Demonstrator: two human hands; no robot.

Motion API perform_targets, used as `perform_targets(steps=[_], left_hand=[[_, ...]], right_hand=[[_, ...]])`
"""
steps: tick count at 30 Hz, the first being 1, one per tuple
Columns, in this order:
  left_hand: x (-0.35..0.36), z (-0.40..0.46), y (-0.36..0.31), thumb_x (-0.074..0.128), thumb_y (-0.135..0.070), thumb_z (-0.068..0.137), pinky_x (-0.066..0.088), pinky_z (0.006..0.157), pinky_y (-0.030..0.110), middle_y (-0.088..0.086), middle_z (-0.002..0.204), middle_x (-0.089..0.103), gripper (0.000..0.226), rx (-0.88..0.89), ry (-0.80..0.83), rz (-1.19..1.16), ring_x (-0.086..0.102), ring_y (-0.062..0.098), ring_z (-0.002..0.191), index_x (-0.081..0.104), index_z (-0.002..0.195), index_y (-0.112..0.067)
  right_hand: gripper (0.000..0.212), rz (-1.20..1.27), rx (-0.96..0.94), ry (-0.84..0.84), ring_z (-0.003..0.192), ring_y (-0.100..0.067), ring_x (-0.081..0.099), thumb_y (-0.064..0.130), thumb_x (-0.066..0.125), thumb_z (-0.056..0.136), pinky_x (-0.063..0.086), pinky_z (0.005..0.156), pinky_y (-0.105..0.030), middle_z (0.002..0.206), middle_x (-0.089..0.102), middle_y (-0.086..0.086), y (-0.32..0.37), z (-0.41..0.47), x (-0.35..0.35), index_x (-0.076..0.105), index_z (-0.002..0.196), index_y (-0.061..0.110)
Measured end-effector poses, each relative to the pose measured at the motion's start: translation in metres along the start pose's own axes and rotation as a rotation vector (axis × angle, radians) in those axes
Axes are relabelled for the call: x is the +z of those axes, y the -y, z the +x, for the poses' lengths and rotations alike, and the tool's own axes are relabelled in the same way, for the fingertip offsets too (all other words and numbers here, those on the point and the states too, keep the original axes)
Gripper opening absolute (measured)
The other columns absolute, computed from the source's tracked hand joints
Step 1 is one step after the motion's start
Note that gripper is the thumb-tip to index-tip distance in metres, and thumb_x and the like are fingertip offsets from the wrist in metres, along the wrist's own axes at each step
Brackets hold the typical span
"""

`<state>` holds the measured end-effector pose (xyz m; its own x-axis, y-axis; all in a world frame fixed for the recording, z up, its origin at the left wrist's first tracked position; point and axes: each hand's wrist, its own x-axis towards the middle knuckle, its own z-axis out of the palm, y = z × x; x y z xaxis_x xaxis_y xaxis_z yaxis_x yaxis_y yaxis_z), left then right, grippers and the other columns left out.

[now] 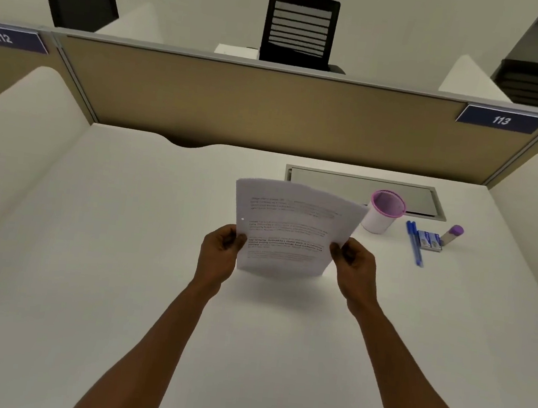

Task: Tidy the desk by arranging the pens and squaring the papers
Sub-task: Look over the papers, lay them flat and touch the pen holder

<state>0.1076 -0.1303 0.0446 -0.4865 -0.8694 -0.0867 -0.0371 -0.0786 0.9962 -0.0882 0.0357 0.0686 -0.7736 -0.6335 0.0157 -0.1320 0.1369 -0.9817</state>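
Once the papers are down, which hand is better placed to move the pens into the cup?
Probably the right hand: the blue pens and the cup lie on its side of the papers; the left hand would reach across.

Soft, even light is coming from overhead, leaving the white desk (121, 254) bright but slightly greyed, and the papers (288, 229) are casting a faint diffuse shadow just beneath their lower edge. The wide-angle lens is bending the partition (271, 113) and side panels outward near the edges. Fine print is showing blurred, and the whole picture is looking soft.
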Motion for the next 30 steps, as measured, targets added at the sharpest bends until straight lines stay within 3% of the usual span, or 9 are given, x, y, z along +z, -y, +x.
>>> perform_targets(steps=[4,9,12,16,21,27,30], left_hand=[[0.004,-0.004,-0.002,0.058,-0.005,0.095,0.058,0.086,0.027,-0.01,0.101,0.076,0.039,0.057,-0.012,0.034,0.072,0.011,0.096,0.073,0.094,-0.04],[0.007,-0.007,-0.002,0.06,-0.011,0.096,0.055,0.083,0.018,-0.016,0.101,0.076,0.032,0.059,-0.005,0.088,0.071,0.004,0.095,0.071,0.101,-0.04],[0.008,-0.009,-0.003,0.059,-0.015,0.097,0.056,0.086,0.02,-0.017,0.102,0.074,0.025,0.029,-0.002,0.123,0.07,0.005,0.096,0.071,0.107,-0.035],[0.005,-0.009,-0.008,0.058,-0.016,0.098,0.056,0.08,0.014,-0.018,0.101,0.075,0.023,0.064,-0.032,0.122,0.07,0.004,0.095,0.072,0.108,-0.032],[0.003,-0.011,-0.001,0.059,-0.017,0.098,0.056,0.09,0.027,-0.006,0.109,0.074,0.023,0.021,-0.021,0.171,0.07,0.011,0.1,0.071,0.117,-0.019],[-0.003,-0.019,0.001,0.059,-0.016,0.097,0.054,0.075,0.01,-0.019,0.099,0.075,0.022,0.035,-0.052,0.145,0.071,0.0,0.092,0.072,0.106,-0.031],[-0.004,-0.022,0.003,0.058,-0.018,0.098,0.052,0.075,0.01,-0.023,0.096,0.074,0.022,0.019,-0.048,0.189,0.069,-0.005,0.09,0.072,0.108,-0.032]], right_hand=[[0.025,0.011,-0.025,-0.046,0.089,-0.005,0.07,0.019,0.061,0.094,0.053,0.07,-0.011,0.094,0.074,0.018,0.002,-0.003,-0.004,0.069,0.093,0.042],[0.026,-0.011,0.014,-0.022,0.089,-0.003,0.069,0.016,0.059,0.094,0.053,0.072,-0.014,0.093,0.073,0.02,0.003,-0.002,0.001,0.068,0.09,0.04],[0.03,-0.034,0.015,-0.031,0.086,0.001,0.068,0.017,0.058,0.095,0.051,0.068,-0.009,0.089,0.072,0.024,0.004,-0.003,0.003,0.068,0.087,0.045],[0.028,-0.025,-0.015,-0.05,0.086,0.0,0.068,0.019,0.058,0.095,0.05,0.067,-0.006,0.09,0.073,0.023,0.01,-0.003,0.003,0.067,0.086,0.044],[0.029,-0.087,0.044,-0.014,0.084,0.009,0.066,0.02,0.058,0.095,0.048,0.064,-0.004,0.085,0.07,0.033,0.007,-0.006,0.008,0.066,0.087,0.046],[0.034,-0.07,-0.026,-0.034,0.085,0.005,0.068,0.019,0.058,0.095,0.048,0.068,-0.003,0.089,0.07,0.032,0.011,-0.014,0.008,0.067,0.088,0.051],[0.038,-0.119,-0.009,-0.005,0.084,0.006,0.067,0.018,0.058,0.095,0.05,0.067,-0.006,0.086,0.069,0.034,0.008,-0.02,0.011,0.065,0.086,0.054]])
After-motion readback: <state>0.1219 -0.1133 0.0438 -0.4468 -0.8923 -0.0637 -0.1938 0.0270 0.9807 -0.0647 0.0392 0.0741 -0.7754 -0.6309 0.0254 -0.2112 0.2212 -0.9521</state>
